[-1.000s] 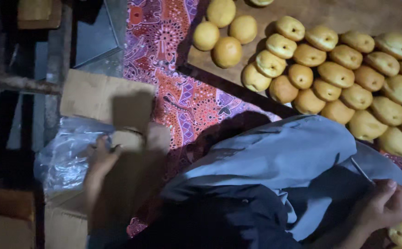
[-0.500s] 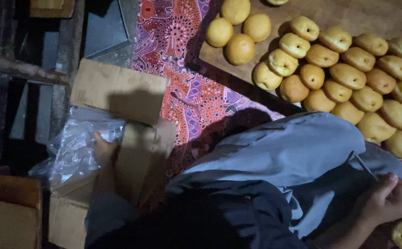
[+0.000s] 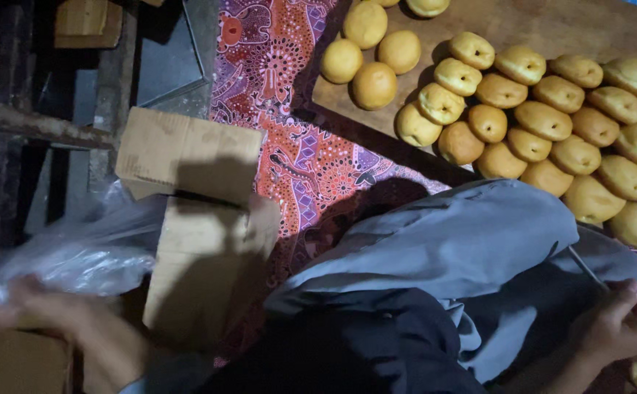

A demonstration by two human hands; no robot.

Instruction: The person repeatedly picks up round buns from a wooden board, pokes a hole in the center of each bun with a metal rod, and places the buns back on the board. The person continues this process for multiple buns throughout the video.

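With our left hand [image 3: 19,310] blurred and closed on the clear plastic bag [image 3: 77,255] beside the cardboard box [image 3: 201,241], and our right hand [image 3: 621,328] gripping a thin knife [image 3: 587,268], we judge a hasty tug could tear the bag.

Clear plastic bag [image 3: 77,255], crumpled, beside cardboard box; thin metal blade [image 3: 587,268], tilted.

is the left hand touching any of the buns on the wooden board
No, the left hand is at the clear plastic bag by the cardboard box, well apart from the buns on the wooden board.
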